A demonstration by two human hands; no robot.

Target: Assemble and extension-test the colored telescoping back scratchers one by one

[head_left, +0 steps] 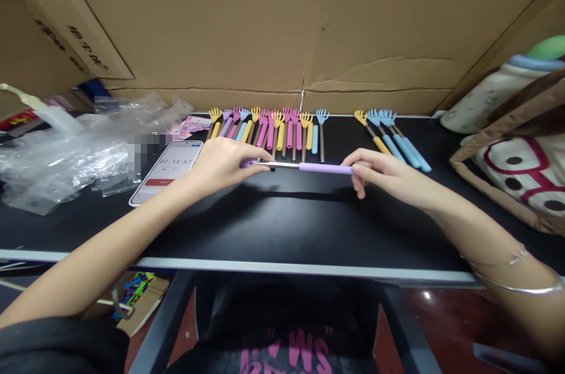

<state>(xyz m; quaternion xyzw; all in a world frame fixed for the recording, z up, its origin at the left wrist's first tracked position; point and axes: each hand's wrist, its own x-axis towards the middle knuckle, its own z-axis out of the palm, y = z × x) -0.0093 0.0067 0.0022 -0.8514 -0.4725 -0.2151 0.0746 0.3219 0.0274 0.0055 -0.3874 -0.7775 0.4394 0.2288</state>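
Note:
I hold a purple telescopic back scratcher (318, 167) crosswise above the black table (282, 227). My left hand (223, 163) is closed on its purple claw end, and my right hand (379, 173) is closed on the end of its purple handle. A metal rod shows between the two. Just behind it lies a row of several scratchers (269, 130) in yellow, pink, purple and blue, claws pointing away. A smaller group of one yellow and two blue scratchers (392, 139) lies further right.
A phone (168, 171) showing a timer lies left of my left hand. Crumpled clear plastic bags (66, 150) fill the table's left side. A patterned bag (516, 156) stands at the right. Cardboard walls (282, 27) close off the back.

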